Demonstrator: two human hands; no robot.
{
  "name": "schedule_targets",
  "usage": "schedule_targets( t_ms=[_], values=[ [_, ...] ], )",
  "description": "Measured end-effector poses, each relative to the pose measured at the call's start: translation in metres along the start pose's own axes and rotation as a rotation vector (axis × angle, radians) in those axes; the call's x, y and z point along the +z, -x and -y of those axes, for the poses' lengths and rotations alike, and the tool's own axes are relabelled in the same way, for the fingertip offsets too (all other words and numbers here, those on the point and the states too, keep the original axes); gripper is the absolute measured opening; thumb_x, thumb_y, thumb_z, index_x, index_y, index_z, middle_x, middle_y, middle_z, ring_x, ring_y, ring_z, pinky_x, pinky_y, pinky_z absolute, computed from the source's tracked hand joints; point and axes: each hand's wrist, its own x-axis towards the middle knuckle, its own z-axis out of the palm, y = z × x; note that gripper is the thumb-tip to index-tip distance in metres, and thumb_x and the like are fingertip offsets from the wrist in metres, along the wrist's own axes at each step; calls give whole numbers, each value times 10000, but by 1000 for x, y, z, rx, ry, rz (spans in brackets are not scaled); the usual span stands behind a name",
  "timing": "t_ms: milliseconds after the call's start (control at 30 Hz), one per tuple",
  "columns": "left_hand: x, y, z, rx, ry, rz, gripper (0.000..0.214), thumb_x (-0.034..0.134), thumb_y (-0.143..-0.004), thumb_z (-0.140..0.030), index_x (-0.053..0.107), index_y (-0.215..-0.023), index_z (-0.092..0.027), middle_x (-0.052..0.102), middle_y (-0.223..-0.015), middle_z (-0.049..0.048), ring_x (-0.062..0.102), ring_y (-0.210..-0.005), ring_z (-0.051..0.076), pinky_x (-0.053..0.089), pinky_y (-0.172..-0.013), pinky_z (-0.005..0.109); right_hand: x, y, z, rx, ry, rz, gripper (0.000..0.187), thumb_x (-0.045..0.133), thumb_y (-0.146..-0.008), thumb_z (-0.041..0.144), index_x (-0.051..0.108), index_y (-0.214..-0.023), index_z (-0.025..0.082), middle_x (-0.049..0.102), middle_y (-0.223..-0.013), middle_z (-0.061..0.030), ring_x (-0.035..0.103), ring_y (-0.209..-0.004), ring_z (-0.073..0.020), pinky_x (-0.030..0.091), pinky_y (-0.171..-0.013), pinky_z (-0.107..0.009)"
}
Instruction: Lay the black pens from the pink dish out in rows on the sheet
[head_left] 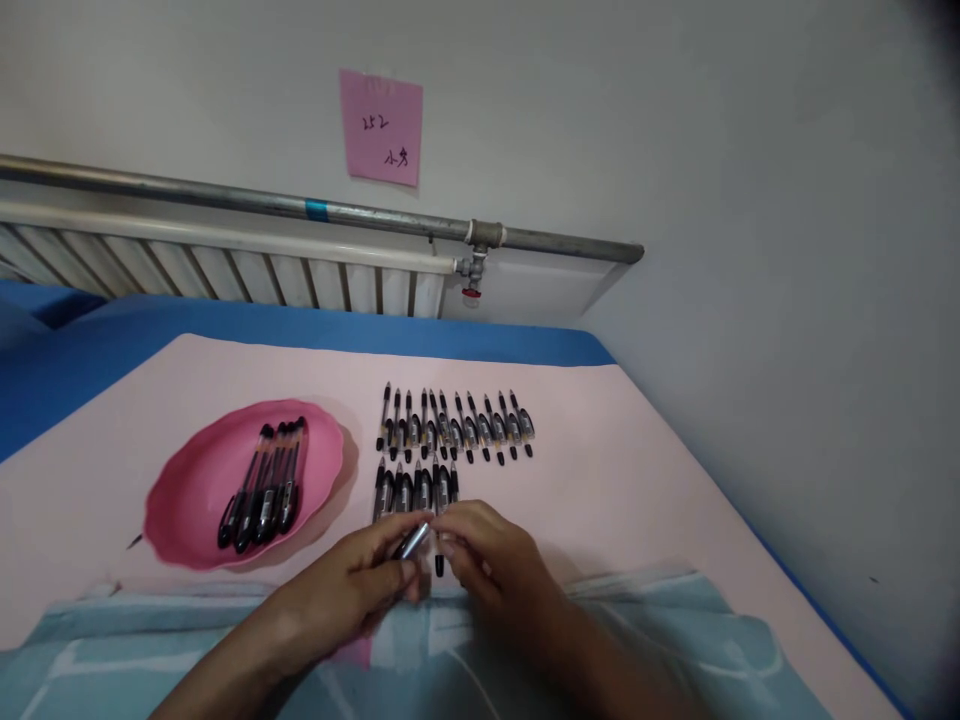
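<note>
The work appeared to be partway through. Inside the scalloped pink bowl (187,500), a small bundle of capped gel pens (265,515) lay side by side, apparently whole. To the right, on the pink-covered counter (585,480), a longer back row of uncapped pens (387,402) pointed their tips toward the wall, with loose black caps (484,428) lying beside them; these far outnumbered the bundle. A shorter front row (424,490) lay nearer the person, its lower part hidden by the hands, so its full count could not be told.

One piece was in hand: the left hand (375,568) had its fingers clamped on a short, shiny pen part (412,541), held tilted just in front of the front row. The right hand (499,555) had its fingers bent close together at the upper end of that part; whether they gripped anything could not be told. Judging by the layout, most of the pens were apart from their caps, and only the bowl's few looked complete.
</note>
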Motion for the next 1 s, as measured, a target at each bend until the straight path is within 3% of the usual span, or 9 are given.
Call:
schedule_targets(
  t_ms=[100, 200, 300, 467, 600, 667, 733, 867, 1000],
  values=[
    [2, -1, 1, 91, -23, 74, 518, 559, -794, -229, 434, -1296, -210, 588, -802, 17, 522, -732, 147, 379, -678, 277, 6, 1, 5, -16, -49, 11, 315, 465, -846, 146, 526, -1142, 236, 609, -1062, -48, 556, -985, -153, 442, -856, -294],
    [3, -2, 2, 106, -53, 106, 624, 568, -784, -228, 346, -1366, -190, 587, -812, 19, 533, -827, 172, 379, -803, 322, 6, 2, 5, -51, -31, 47, 334, 450, -835, 121, 530, -1136, 241, 600, -1096, -46, 548, -1008, -152, 435, -878, -301],
    [3, -3, 3, 56, -127, 45, 698, 562, -788, -248, 254, -1407, -159, 608, -841, 35, 542, -812, 177, 392, -795, 329, 5, 3, 4, -94, 35, 143, 249, 449, -845, 143, 578, -1045, 217, 626, -1015, -48, 563, -954, -151, 446, -850, -288],
    [2, -2, 2, 75, -308, -4, 657, 577, -784, -246, 320, -1387, -193, 643, -991, 55, 550, -956, 207, 375, -875, 317, 4, 4, 8, -26, 140, 230, 170, 498, -827, 163, 604, -957, 192, 622, -947, -51, 562, -887, -153, 449, -804, -269],
    [4, -2, 5, 99, -370, -16, 607, 568, -796, -260, 363, -1367, -249, 666, -938, 24, 575, -892, 201, 395, -834, 305, 4, 4, 11, -6, 112, 235, 142, 491, -827, 154, 610, -897, 187, 594, -894, -40, 553, -827, -138, 442, -748, -241],
    [4, -3, 7, 102, -365, -51, 609, 581, -788, -283, 375, -1360, -243, 662, -882, 19, 579, -837, 195, 412, -778, 290, 4, 4, 7, 11, 60, 194, 137, 496, -816, 147, 612, -872, 192, 590, -843, -26, 550, -787, -131, 437, -714, -235],
    [2, -5, 9, 113, -339, -120, 614, 579, -787, -308, 373, -1358, -216, 644, -864, 22, 576, -803, 184, 418, -736, 271, 1, 2, -3, 79, 24, 73, 121, 511, -797, 151, 614, -839, 198, 587, -799, -15, 545, -747, -128, 427, -683, -234],
    [-2, -7, 8, 86, -364, -212, 587, 523, -811, -317, 362, -1347, -142, 615, -820, 27, 581, -731, 170, 424, -699, 265, -10, -8, -28, 342, -2, -210, 90, 544, -770, 239, 605, -725, 191, 552, -651, 8, 498, -609, -122, 391, -580, -235],
    [-2, -6, 7, 90, -461, -224, 572, 500, -818, -350, 374, -1340, -153, 624, -815, 24, 583, -717, 173, 425, -676, 261, -14, -20, -47, 512, -43, -259, 122, 515, -759, 262, 595, -696, 195, 500, -533, 38, 468, -520, -116, 365, -509, -225]
  ],
)
